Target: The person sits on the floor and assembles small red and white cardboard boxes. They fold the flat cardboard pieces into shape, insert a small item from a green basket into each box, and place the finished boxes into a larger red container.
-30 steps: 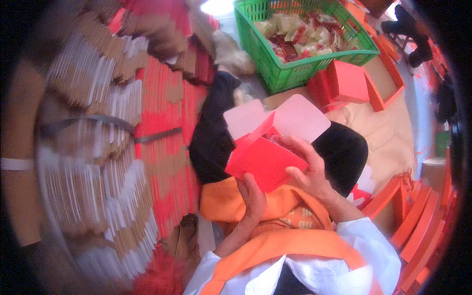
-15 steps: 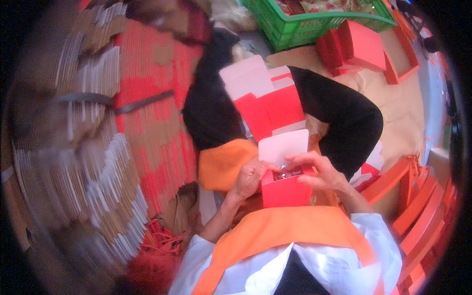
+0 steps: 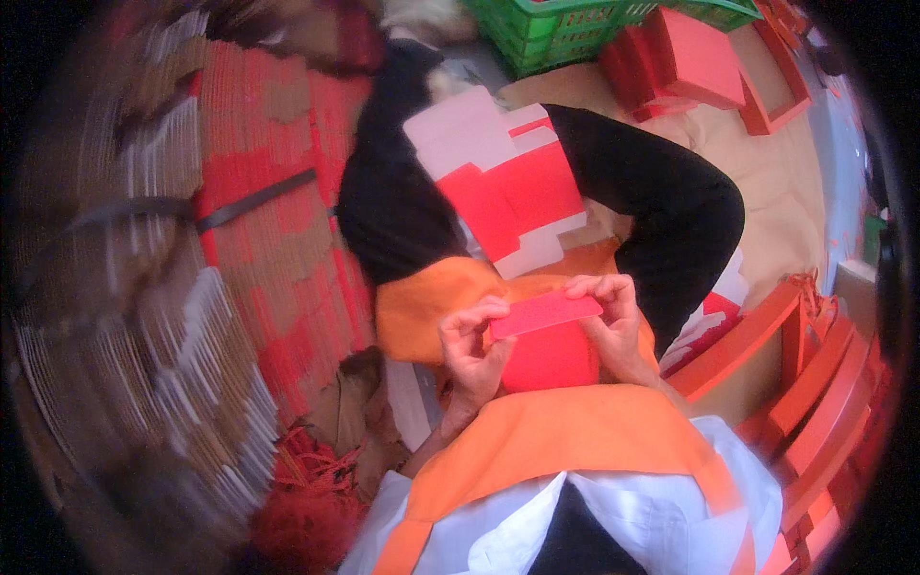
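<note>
A small red cardboard box rests in my lap against an orange apron, its lid folded over with the front flap sticking out. My left hand pinches the left end of that flap between thumb and fingers. At its right end my right hand grips in the same way. The lid hides the inside of the box. Just beyond my hands, a flat, unfolded red and white box blank lies across my crossed legs.
Tall stacks of flat cardboard, partly under a dark strap, stand at left. Red cords lie near them. A green crate and red boxes sit at the far right. Orange-red trays are piled at right.
The box's lid was upright, showing its white inside and a shiny wrapped item within; now it is folded down. Both hands have moved from the opening to the flap's ends.
</note>
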